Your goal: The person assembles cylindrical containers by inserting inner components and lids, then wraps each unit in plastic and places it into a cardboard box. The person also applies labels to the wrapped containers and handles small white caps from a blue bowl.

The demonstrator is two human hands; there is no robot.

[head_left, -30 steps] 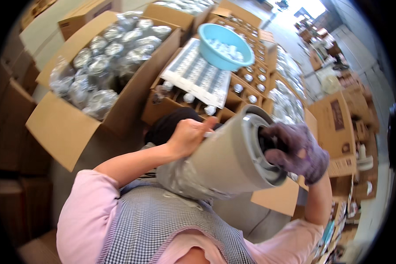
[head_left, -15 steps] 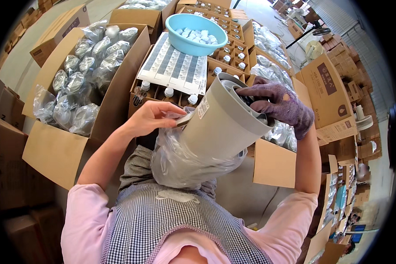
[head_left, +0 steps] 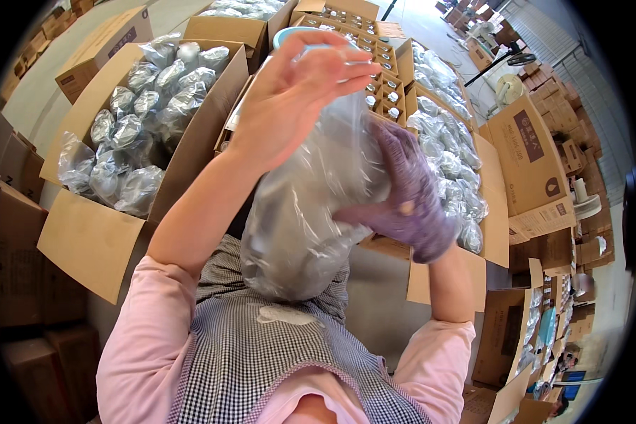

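Observation:
A tall grey cylinder [head_left: 290, 240] stands tilted over my lap, now covered by a clear plastic bag [head_left: 332, 162] that reaches up past its top. My bare left hand [head_left: 290, 99] is raised at the bag's upper end, its fingers closed together on the plastic there; the exact grip is partly hidden. On the cylinder's right side, my right hand [head_left: 410, 191] in a purple-grey glove wraps around the bagged body, thumb in front and fingers toward the top. That hand is somewhat blurred. The cylinder's open end is hidden under plastic and hands.
To the left, an open carton [head_left: 53, 169] holds several bagged silvery pieces. Another carton [head_left: 495, 205] of bagged pieces stands at right. Ahead, divided boxes hold white-capped bottles [head_left: 392, 113]. A light blue basin [head_left: 283, 34] is mostly hidden behind my left hand.
The bag has been drawn up from the cylinder's lower part over its top. My left hand has risen from its side; my right hand has left the open end and moved down its side.

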